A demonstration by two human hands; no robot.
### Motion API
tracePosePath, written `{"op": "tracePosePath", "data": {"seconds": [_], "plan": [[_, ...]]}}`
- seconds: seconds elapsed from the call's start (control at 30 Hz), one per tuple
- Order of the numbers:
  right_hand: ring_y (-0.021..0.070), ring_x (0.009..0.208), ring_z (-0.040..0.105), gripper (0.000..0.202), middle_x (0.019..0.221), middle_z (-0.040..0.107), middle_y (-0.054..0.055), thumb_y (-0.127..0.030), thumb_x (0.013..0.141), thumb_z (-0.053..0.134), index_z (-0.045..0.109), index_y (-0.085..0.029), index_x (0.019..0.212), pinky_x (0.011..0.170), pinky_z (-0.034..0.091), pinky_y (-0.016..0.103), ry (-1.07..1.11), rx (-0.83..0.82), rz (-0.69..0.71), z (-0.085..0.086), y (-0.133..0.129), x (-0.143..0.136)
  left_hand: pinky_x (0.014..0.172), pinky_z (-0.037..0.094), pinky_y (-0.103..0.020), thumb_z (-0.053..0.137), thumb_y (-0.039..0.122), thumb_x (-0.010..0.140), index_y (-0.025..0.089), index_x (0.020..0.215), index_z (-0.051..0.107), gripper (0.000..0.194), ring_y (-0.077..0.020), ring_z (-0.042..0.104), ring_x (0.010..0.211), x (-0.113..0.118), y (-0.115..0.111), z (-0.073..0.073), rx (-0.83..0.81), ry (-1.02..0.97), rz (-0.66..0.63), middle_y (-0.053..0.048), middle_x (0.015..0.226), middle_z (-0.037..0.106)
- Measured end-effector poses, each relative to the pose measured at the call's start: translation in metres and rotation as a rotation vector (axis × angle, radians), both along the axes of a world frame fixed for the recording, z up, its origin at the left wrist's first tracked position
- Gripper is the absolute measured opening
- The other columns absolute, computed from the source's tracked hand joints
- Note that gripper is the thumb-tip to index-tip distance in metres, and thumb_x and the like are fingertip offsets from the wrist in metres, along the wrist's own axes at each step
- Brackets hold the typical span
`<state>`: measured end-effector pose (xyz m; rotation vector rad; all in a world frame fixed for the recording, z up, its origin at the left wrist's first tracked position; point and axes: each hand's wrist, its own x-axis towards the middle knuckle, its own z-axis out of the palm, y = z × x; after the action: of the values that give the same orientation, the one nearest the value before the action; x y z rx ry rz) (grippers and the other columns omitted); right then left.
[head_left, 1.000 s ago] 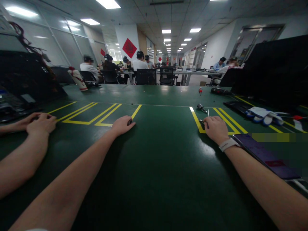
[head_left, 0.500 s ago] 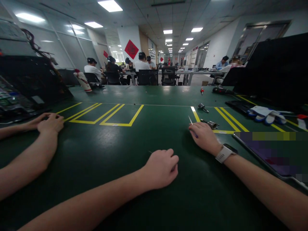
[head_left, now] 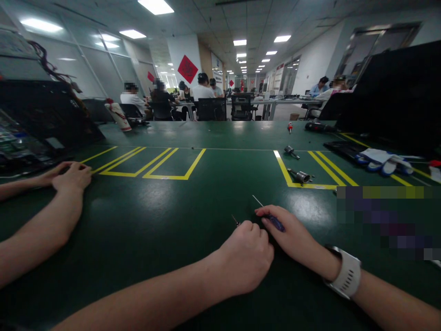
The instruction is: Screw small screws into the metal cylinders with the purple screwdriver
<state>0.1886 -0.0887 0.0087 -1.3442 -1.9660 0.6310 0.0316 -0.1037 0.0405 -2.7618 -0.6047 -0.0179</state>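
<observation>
My left hand [head_left: 246, 257] is closed in a fist over the green table, just left of my right hand. A thin dark metal tip [head_left: 235, 219] pokes out beyond its fingers; the rest of what it grips is hidden. In my right hand [head_left: 287, 230], the fingers wrap round a screwdriver [head_left: 275, 223] with a dark purple handle, its slim shaft pointing up and left. The two hands are close together, nearly touching. Beyond them lie two metal drill chucks, one [head_left: 301, 176] inside a yellow-taped outline and another [head_left: 291, 152] farther back.
Another person's hands [head_left: 72, 177] rest at the left. A red screwdriver [head_left: 290, 127], a power drill [head_left: 319, 126] and white-blue gloves [head_left: 384, 162] lie toward the right. Dark equipment stands at both sides, with a patterned bottle [head_left: 119, 116] at the back left.
My right hand has come back and left with the screwdriver, closer to my left hand. My left hand has shifted slightly right, and more of the thin metal tip shows.
</observation>
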Motion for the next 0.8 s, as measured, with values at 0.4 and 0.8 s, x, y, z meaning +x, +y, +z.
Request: {"op": "tracePosePath", "data": {"seconds": [0.4, 0.8], "plan": [[0.0216, 0.091, 0.063, 0.031, 0.098, 0.069, 0.008, -0.036, 0.083, 0.052, 0.061, -0.019, 0.107, 0.083, 0.048, 0.041, 0.299, -0.081, -0.114, 0.005, -0.002, 0.003, 0.063, 0.038, -0.032, 0.046, 0.051, 0.081, 0.015, 0.082, 0.057, 0.038, -0.0189, 0.051, 0.073, -0.015, 0.005, 0.007, -0.285, -0.209, 0.191, -0.006, 0.082, 0.056], [0.0069, 0.043, 0.043, 0.041, 0.042, 0.045, -0.003, -0.046, 0.075, 0.061, 0.053, -0.017, 0.047, 0.04, 0.031, 0.019, 0.969, -0.374, -0.223, 0.013, -0.006, 0.0, 0.077, 0.042, -0.034, 0.052, 0.024, 0.076, 0.018, 0.095, 0.057, 0.02, -0.0179, 0.05, 0.083, -0.035, 0.028, 0.015, -0.684, -0.275, 0.301, -0.004, 0.092, 0.054]]}}
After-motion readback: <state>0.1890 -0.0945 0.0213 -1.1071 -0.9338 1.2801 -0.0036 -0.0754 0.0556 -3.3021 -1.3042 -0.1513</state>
